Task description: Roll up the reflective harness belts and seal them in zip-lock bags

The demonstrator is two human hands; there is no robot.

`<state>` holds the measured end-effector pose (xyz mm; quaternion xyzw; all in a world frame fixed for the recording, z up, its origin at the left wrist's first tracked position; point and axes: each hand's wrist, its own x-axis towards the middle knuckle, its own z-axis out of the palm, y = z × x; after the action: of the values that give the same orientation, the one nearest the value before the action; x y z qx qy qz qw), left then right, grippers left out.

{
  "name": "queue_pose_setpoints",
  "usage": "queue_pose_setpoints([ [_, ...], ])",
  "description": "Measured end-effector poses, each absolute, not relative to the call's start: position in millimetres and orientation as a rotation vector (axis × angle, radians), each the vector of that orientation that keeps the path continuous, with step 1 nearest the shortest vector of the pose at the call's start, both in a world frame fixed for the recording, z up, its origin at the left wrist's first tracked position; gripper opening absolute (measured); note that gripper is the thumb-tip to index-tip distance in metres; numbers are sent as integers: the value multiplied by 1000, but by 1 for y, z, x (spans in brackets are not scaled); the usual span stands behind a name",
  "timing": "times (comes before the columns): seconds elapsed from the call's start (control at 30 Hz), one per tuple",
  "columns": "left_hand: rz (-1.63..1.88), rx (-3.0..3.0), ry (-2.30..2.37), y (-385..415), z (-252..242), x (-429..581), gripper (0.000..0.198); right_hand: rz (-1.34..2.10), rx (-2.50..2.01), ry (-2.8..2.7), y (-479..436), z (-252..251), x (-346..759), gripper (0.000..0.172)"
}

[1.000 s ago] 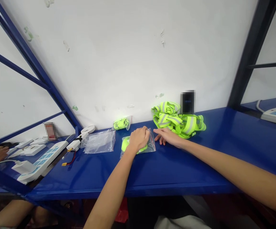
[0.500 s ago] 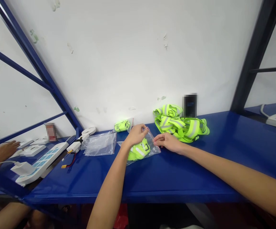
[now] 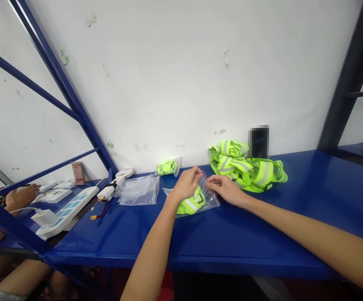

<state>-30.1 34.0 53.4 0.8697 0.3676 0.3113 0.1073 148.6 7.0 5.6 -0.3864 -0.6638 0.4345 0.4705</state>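
My left hand [image 3: 187,183] and my right hand [image 3: 224,188] both pinch the top edge of a clear zip bag [image 3: 200,200] that holds a folded neon-yellow reflective strap. The bag's bottom rests on the blue shelf [image 3: 231,234]. A loose pile of neon-yellow reflective straps [image 3: 247,167] lies just behind my right hand. A second filled bag [image 3: 168,167] lies against the wall behind my left hand.
A stack of empty clear bags [image 3: 139,192] lies left of my hands. Further left are a small white fan [image 3: 123,174], a wired connector [image 3: 98,211] and a white power strip [image 3: 65,211]. A dark blurred object [image 3: 258,142] leans on the wall. Another person's hand [image 3: 20,195] is far left.
My left hand stopped pressing the bag flat and lifted its top edge. My right hand came in and pinched the same edge. The view shifted slightly right.
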Motion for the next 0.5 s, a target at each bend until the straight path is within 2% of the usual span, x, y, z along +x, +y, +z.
queue_pose_setpoints([
  [0.5,896,2491,1093,34,51,-30,22,913,-969,-1670,11,-3,145,26],
])
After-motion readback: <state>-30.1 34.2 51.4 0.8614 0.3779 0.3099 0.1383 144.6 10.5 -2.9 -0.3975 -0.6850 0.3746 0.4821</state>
